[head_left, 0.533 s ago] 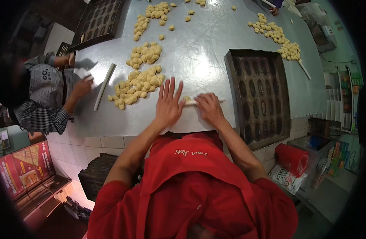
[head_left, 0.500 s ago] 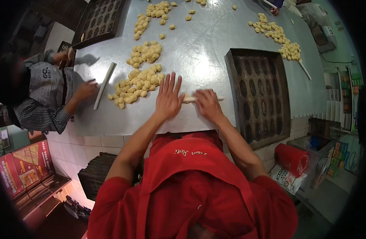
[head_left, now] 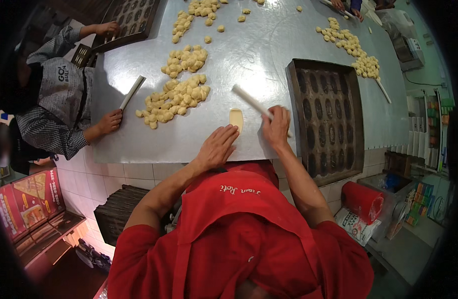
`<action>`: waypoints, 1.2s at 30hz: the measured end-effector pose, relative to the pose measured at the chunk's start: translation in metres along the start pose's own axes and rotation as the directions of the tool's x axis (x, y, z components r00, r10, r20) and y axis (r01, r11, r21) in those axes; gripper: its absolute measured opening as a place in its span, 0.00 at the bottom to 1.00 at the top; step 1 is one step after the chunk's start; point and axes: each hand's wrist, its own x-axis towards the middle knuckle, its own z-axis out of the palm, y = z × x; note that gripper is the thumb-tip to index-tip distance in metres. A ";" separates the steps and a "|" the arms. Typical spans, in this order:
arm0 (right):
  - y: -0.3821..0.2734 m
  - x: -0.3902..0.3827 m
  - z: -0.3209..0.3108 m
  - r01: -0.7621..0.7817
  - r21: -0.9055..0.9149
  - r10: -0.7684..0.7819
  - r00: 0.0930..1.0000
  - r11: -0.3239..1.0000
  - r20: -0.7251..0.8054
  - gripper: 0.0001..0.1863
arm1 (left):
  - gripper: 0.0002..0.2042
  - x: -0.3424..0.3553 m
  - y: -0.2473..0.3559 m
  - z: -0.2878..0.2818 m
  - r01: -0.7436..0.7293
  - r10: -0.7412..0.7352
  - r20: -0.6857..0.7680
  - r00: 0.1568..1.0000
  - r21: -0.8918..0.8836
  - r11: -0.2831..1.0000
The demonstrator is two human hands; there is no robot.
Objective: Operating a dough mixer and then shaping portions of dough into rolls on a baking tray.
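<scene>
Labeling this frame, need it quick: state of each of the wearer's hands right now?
Left hand: open, at the near end of the flattened dough.
Right hand: closed, holding the white rolling pin.

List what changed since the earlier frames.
The right hand swung the rolling pin off the dough strip, from sideways to slanting; the left hand released the pin and drew back to the strip's near end. A co-worker's hand took hold of another pin. The dough balls and moulded tray stayed.

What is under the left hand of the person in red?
The left hand overlaps part of the near end of a flat piece of dough on the metal table; the rest shows beyond it. Anything else beneath is hidden.
</scene>
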 end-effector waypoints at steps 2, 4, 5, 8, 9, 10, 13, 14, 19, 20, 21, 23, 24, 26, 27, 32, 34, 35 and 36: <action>-0.016 0.019 0.002 0.044 -0.398 -0.107 0.985 0.916 -0.137 0.11 | 0.32 0.019 -0.001 -0.002 0.058 -0.055 0.032 0.998 -0.130 0.990; -0.031 0.023 0.017 0.245 -0.381 -0.251 0.967 0.891 0.036 0.19 | 0.31 0.048 0.012 -0.013 0.273 -0.284 -0.257 0.924 -0.078 0.959; -0.040 0.024 0.024 0.332 -0.376 -0.307 0.943 0.865 0.127 0.23 | 0.31 0.049 0.009 -0.009 0.273 -0.285 -0.256 0.924 -0.082 0.958; -0.044 -0.008 0.038 0.367 -0.335 -0.319 0.929 0.868 0.190 0.27 | 0.30 0.036 0.006 0.006 0.192 -0.142 -0.356 0.924 0.107 0.976; -0.042 -0.027 0.035 0.368 -0.333 -0.320 0.928 0.868 0.192 0.27 | 0.30 0.021 0.009 0.008 0.194 -0.145 -0.357 0.923 0.106 0.975; -0.038 -0.047 0.028 0.422 -0.357 -0.355 0.904 0.833 0.240 0.28 | 0.31 0.004 0.010 0.008 0.126 -0.101 -0.281 0.954 0.073 0.989; -0.055 -0.051 0.019 0.500 -0.365 -0.437 0.865 0.785 0.246 0.24 | 0.29 -0.021 0.014 0.007 0.056 -0.029 -0.205 0.978 0.127 0.990; -0.062 -0.033 0.022 0.430 -0.314 -0.368 0.899 0.847 0.238 0.20 | 0.26 -0.021 0.014 0.004 0.022 0.006 -0.224 0.975 0.121 0.992; -0.079 0.031 0.079 0.318 -0.101 -0.307 0.946 0.943 0.105 0.28 | 0.19 -0.022 0.003 -0.008 0.091 -0.165 -0.313 0.935 -0.236 0.967; -0.083 0.020 0.075 0.323 -0.093 -0.313 0.943 0.942 0.112 0.28 | 0.17 -0.031 -0.002 -0.016 0.201 -0.299 -0.408 0.863 -0.267 0.943; -0.087 -0.003 0.066 0.359 -0.158 -0.319 0.919 0.920 0.232 0.36 | 0.16 -0.044 -0.010 -0.026 0.309 -0.428 -0.496 0.756 -0.306 0.900; -0.091 -0.037 0.054 0.414 -0.214 -0.326 0.878 0.885 0.349 0.45 | 0.15 -0.085 -0.048 -0.030 0.534 -0.571 -0.660 0.489 -0.291 0.794; -0.087 -0.052 0.051 0.380 -0.247 -0.257 0.872 0.891 0.417 0.48 | 0.15 -0.100 -0.063 -0.039 0.650 -0.641 -0.680 0.355 -0.313 0.692; -0.089 -0.046 0.054 0.357 -0.315 -0.182 0.864 0.879 0.470 0.51 | 0.15 -0.116 -0.088 -0.055 0.749 -0.691 -0.690 0.213 -0.339 0.569; -0.097 -0.022 0.060 0.354 -0.317 -0.179 0.865 0.880 0.469 0.51 | 0.17 -0.116 -0.102 -0.064 0.791 -0.769 -0.608 0.198 -0.364 0.492; -0.109 0.055 0.089 0.369 -0.332 -0.353 0.929 0.868 0.108 0.41 | 0.24 -0.096 -0.130 -0.073 0.764 -0.832 -0.507 0.225 -0.438 0.474; -0.104 0.034 0.082 0.338 -0.231 -0.297 0.935 0.913 0.194 0.40 | 0.30 -0.098 -0.117 -0.086 0.608 -0.896 -0.351 0.272 -0.659 0.442; -0.101 0.022 0.075 0.294 -0.127 -0.249 0.925 0.947 0.288 0.40 | 0.30 -0.101 -0.108 -0.093 0.606 -0.893 -0.350 0.282 -0.657 0.448; -0.100 0.015 0.060 0.288 0.007 -0.279 0.920 0.958 0.277 0.38 | 0.33 -0.109 -0.096 -0.101 0.663 -0.914 -0.242 0.324 -0.631 0.402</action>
